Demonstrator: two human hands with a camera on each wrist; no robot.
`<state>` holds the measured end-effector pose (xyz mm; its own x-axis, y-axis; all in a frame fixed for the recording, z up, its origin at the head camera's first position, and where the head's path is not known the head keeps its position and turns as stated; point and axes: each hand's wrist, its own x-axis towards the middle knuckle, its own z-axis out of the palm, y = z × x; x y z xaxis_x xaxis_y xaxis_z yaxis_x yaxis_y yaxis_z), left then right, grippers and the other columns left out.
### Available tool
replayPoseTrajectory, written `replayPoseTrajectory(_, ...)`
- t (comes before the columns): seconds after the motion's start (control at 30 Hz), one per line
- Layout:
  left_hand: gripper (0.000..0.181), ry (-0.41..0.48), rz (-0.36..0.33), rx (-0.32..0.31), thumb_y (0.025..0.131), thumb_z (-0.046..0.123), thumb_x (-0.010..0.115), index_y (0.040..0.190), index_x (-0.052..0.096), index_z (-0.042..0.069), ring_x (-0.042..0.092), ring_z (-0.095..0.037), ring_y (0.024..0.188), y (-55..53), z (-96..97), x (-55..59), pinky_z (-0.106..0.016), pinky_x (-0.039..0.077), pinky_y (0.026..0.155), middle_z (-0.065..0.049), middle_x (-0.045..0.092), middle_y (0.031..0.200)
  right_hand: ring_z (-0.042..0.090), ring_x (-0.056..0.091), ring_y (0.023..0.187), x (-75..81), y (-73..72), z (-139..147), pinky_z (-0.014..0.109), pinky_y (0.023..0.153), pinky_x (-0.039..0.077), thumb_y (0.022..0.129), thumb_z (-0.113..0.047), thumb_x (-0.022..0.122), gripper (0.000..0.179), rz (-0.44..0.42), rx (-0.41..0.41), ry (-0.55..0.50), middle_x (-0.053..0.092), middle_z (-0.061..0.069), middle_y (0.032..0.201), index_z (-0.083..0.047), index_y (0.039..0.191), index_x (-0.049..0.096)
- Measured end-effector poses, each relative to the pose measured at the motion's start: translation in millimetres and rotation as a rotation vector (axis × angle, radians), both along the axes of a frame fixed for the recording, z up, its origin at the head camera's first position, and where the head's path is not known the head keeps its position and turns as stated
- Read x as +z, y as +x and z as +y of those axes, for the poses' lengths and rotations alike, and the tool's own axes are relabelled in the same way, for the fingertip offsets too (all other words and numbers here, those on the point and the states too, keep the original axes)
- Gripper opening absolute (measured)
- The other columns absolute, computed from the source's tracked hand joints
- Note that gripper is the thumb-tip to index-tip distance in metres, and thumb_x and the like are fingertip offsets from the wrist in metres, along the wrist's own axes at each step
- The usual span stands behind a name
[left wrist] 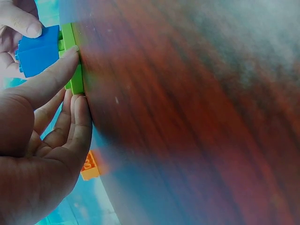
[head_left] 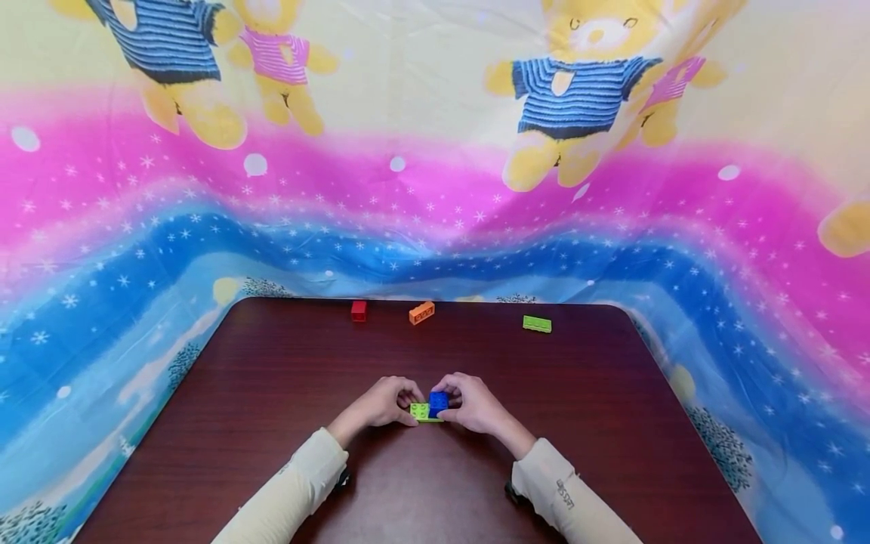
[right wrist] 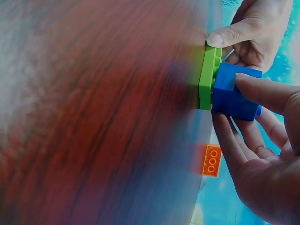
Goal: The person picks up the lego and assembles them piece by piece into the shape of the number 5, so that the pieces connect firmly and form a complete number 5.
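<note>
In the head view, a flat lime-green brick (head_left: 418,412) lies on the table in front of the person. Its left end is held by the left hand (head_left: 386,400), the thumb along the near side and the fingers behind. The right hand (head_left: 473,403) pinches a blue brick (head_left: 438,403) between thumb and fingers over the green brick's right half. Green studs show beside the blue brick (right wrist: 236,93) in the right wrist view, and a sliver of stud shows under it. Whether it is fully seated I cannot tell.
Along the far edge of the dark wooden table (head_left: 285,363) lie a red brick (head_left: 359,310), an orange brick (head_left: 421,313) on its side, and another lime-green brick (head_left: 537,324). A patterned cloth (head_left: 408,204) hangs behind and around the table.
</note>
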<state>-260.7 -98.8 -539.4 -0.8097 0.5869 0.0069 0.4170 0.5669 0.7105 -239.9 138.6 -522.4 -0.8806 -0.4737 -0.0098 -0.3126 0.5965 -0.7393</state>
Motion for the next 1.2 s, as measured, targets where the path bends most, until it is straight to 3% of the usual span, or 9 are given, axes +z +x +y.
replayPoseTrajectory(0.27, 0.032, 0.007, 0.002, -0.003, 0.073, 0.006, 0.093, 0.100, 0.076, 0.008, 0.066, -0.013, 0.087, 1.2, 0.8, 0.5, -0.022, 0.057, 0.076, -0.001, 0.073, 0.094, 0.022, 0.070, 0.100, -1.4, 2.1, -1.3, 0.041, 0.089, 0.062, 0.086, -0.009, 0.085, 0.034, 0.019, -0.005, 0.004, 0.068, 0.007, 0.112, -0.012, 0.117, 0.073)
replayPoseTrajectory(0.83, 0.031, 0.017, -0.007, 0.000, 0.074, 0.007, 0.093, 0.100, 0.076, 0.008, 0.067, -0.015, 0.088, 0.0, 0.5, 1.2, -0.026, 0.060, 0.078, -0.003, 0.074, 0.096, 0.023, 0.071, 0.102, 1.5, 3.5, -3.3, 0.040, 0.089, 0.062, 0.088, -0.009, 0.083, 0.035, 0.036, -0.004, 0.041, 0.067, 0.010, 0.121, -0.011, 0.122, 0.073)
replayPoseTrajectory(1.2, 0.031, 0.002, 0.005, 0.009, 0.074, 0.008, 0.094, 0.100, 0.077, 0.009, 0.066, -0.014, 0.087, 0.1, 0.5, 0.9, -0.025, 0.058, 0.077, -0.001, 0.074, 0.095, 0.020, 0.068, 0.098, 1.3, 5.0, -5.7, 0.038, 0.088, 0.062, 0.088, -0.010, 0.083, 0.038, 0.070, 0.001, 0.070, 0.066, 0.006, 0.111, -0.012, 0.124, 0.074)
